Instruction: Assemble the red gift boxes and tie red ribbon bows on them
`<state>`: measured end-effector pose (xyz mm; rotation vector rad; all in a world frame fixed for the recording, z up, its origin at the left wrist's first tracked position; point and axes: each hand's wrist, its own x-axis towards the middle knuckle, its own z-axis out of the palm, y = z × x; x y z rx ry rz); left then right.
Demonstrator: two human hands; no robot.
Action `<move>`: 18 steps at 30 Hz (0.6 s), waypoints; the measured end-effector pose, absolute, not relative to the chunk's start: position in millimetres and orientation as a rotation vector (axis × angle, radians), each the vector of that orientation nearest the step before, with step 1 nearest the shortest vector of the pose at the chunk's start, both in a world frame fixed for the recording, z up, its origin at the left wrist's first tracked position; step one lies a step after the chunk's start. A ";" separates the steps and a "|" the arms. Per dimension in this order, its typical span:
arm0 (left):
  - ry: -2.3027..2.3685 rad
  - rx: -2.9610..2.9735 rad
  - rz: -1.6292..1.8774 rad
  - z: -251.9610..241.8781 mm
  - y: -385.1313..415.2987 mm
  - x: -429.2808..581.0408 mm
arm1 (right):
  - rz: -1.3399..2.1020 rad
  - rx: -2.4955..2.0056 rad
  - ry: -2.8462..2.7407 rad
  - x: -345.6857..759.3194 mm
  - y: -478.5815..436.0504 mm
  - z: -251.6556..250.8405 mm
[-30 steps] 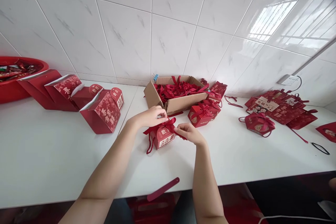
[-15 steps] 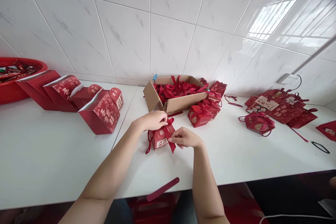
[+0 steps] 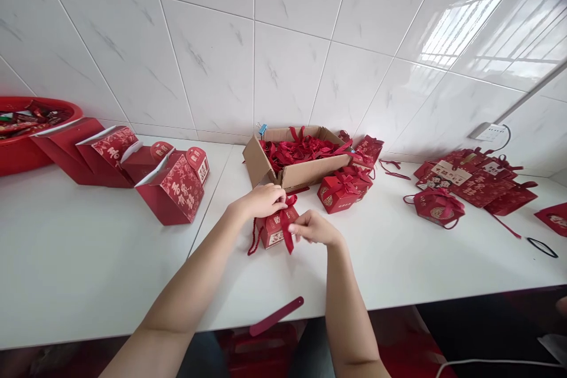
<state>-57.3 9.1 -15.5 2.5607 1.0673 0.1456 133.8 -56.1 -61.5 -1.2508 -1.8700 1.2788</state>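
Observation:
In front of me on the white table sits a small red gift box (image 3: 270, 231) with pale lettering and a twisted cord handle on its left side. A red ribbon (image 3: 287, 238) with a bow lies across its top, one tail hanging down the front. My left hand (image 3: 266, 199) is at the upper left of the box, fingers closed on the ribbon near the bow. My right hand (image 3: 315, 228) is at the box's right side, thumb and fingers pinched by the ribbon's tail. The fingers partly cover the bow.
Behind the gift box stands a cardboard box (image 3: 312, 176) full of red ribbons. Finished-looking red boxes (image 3: 339, 201) stand to its right. Open red boxes (image 3: 170, 195) and a red basin (image 3: 26, 156) are at left. A dark red strip (image 3: 277, 316) lies at the front edge.
The gift box has tilted and shifted slightly right. Both hands stay at the ribbon; my right hand has moved a little up and right.

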 end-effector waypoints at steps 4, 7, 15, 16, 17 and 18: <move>0.959 2.504 0.253 -19.0 11.9 -53.9 | 0.717 -1.283 -1.461 138.8 -47.5 -68.5; 0.917 2.422 0.390 -14.2 9.6 -55.2 | 0.557 -1.161 -1.438 137.1 -45.9 -68.9; 1.149 2.336 0.206 13.6 -4.6 -78.3 | 0.430 -0.964 -1.790 116.8 -50.4 -66.7; 1.144 2.345 0.162 14.4 -5.2 -78.7 | 0.435 -0.963 -1.786 115.7 -50.2 -66.9; 1.138 2.358 0.135 14.4 -5.6 -78.5 | 0.447 -0.962 -1.782 115.1 -49.7 -67.4; 1.131 2.373 0.122 14.0 -5.8 -77.7 | 0.456 -0.965 -1.779 115.0 -49.0 -68.2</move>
